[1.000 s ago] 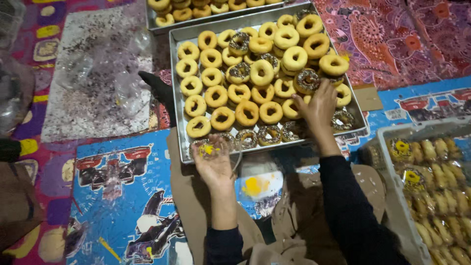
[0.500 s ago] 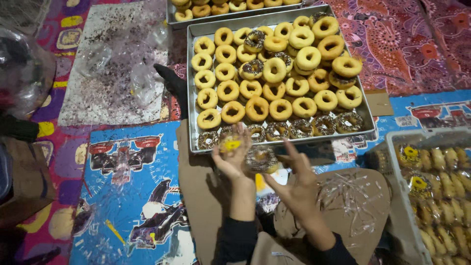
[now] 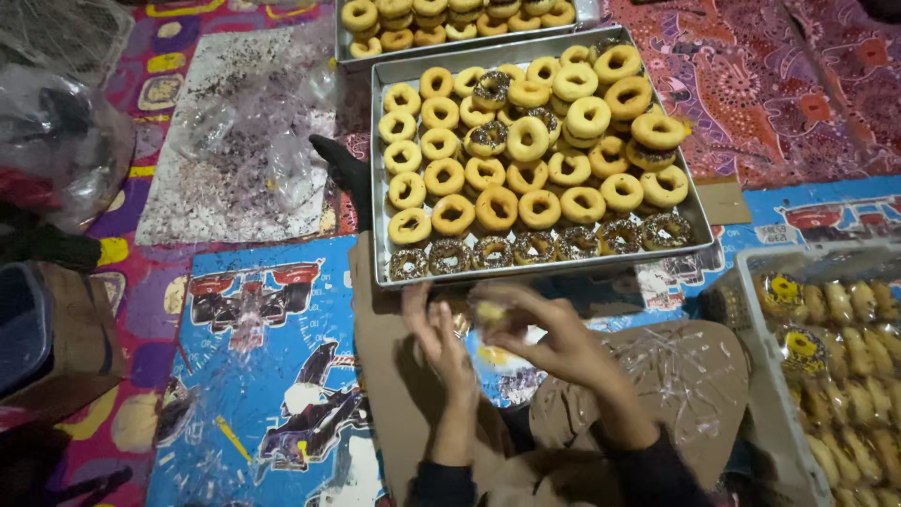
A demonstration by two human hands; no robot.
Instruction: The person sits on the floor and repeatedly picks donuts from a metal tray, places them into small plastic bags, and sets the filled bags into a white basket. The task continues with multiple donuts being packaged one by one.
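From the head view, both my hands are now down in my lap, just short of the near rim of the big metal tray [image 3: 699,225]. A second ago my right hand was stretched out over the doughnuts at the tray's near right corner; now it is back, pulled in close to me. My right hand [image 3: 554,333] is curled, fingers bent around a small doughnut [image 3: 490,313], which looks pale with a yellowish patch, though it is blurred and I cannot tell the topping. My left hand [image 3: 436,338] is right beside it, fingers loosely spread and half open, touching or nearly touching the same piece; whether it actually grips it I cannot tell.

So the doughnut is off the tray and sits between my two hands, above my brown-clad knees [image 3: 657,385].

Straight ahead of my hands, the tray is packed with plain golden rings, and a row of dark sprinkled ones [image 3: 535,246] lies along the edge nearest me. Beyond that is a second tray [image 3: 450,19] of doughnuts. Off to my right is a white crate [image 3: 751,376] holding wrapped doughnuts. To my left lies crumpled clear plastic [image 3: 235,131] dusted with sprinkles, on the patterned mat [image 3: 263,376] covering the floor.
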